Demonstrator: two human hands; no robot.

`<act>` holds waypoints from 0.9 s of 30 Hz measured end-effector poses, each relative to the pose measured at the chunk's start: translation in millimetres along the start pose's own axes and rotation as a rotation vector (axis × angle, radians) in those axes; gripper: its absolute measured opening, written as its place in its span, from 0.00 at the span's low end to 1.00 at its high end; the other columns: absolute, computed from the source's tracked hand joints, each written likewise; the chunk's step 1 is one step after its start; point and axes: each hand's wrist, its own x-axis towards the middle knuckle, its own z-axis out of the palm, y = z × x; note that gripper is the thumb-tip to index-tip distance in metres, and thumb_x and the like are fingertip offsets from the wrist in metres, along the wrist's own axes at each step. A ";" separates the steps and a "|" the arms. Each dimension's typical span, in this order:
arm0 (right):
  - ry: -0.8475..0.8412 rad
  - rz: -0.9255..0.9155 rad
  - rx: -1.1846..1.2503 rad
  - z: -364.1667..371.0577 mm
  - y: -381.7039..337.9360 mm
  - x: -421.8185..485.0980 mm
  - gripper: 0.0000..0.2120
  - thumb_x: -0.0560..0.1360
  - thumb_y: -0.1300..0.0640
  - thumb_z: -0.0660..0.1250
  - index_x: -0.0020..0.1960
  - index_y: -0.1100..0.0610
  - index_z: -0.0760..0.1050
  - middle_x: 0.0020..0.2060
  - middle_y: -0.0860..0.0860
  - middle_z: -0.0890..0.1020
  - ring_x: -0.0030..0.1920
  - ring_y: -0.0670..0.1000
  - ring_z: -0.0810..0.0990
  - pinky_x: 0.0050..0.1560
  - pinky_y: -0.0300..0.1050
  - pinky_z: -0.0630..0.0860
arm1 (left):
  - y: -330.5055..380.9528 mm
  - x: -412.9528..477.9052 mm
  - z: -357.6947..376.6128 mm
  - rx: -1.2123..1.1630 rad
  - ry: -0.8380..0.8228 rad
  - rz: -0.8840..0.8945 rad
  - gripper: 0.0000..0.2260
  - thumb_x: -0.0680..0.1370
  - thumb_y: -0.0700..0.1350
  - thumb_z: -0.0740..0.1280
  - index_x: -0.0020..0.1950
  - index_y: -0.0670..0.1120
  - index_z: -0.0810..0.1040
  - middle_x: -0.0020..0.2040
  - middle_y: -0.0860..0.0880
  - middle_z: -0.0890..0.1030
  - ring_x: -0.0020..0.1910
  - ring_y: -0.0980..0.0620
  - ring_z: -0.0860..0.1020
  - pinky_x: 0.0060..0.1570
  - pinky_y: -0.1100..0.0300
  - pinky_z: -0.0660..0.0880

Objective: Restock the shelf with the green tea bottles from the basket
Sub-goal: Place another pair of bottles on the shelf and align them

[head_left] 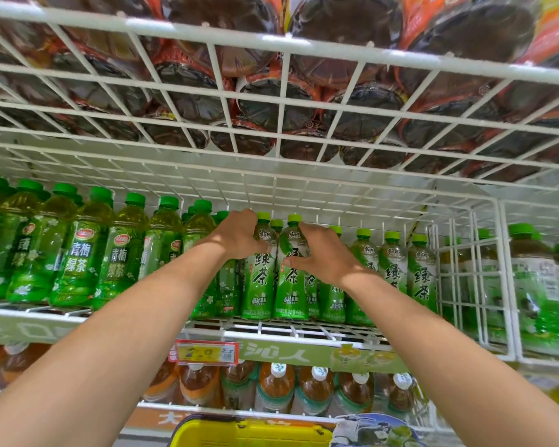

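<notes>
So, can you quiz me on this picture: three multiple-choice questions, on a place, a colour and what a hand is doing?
1. Where is the yellow basket? A) top shelf B) bottom of view, below the shelves C) on a hook
2. Cap colour of the green tea bottle in the right hand? A) white B) red C) green
3. What is the left hand doing? A) gripping a second bottle, upright B) hanging idle C) pointing
Answers: B, it shows under the shelves; C, bright green; A, fingers curl round it.
</notes>
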 end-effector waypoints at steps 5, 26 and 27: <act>-0.002 -0.042 -0.156 -16.9 -7.4 -11.0 0.28 0.80 0.41 0.65 0.72 0.58 0.69 0.72 0.56 0.73 0.68 0.58 0.75 0.67 0.55 0.75 | 17.3 -26.5 -9.8 0.152 0.031 0.077 0.15 0.79 0.55 0.68 0.54 0.43 0.78 0.50 0.47 0.78 0.46 0.48 0.77 0.42 0.59 0.71; 0.057 -0.089 -0.262 -85.2 -63.3 -208.5 0.34 0.82 0.36 0.54 0.82 0.53 0.56 0.79 0.50 0.63 0.79 0.51 0.59 0.76 0.52 0.63 | 77.6 -216.0 -25.4 0.422 0.071 0.425 0.31 0.83 0.61 0.55 0.81 0.45 0.59 0.77 0.44 0.66 0.76 0.46 0.63 0.73 0.51 0.66; 0.047 -0.085 -0.261 -83.1 -62.7 -218.9 0.34 0.82 0.36 0.54 0.82 0.53 0.56 0.79 0.49 0.63 0.79 0.51 0.58 0.76 0.51 0.62 | 77.9 -224.3 -21.4 0.415 0.064 0.435 0.31 0.83 0.61 0.54 0.81 0.45 0.58 0.78 0.45 0.66 0.77 0.47 0.62 0.74 0.51 0.64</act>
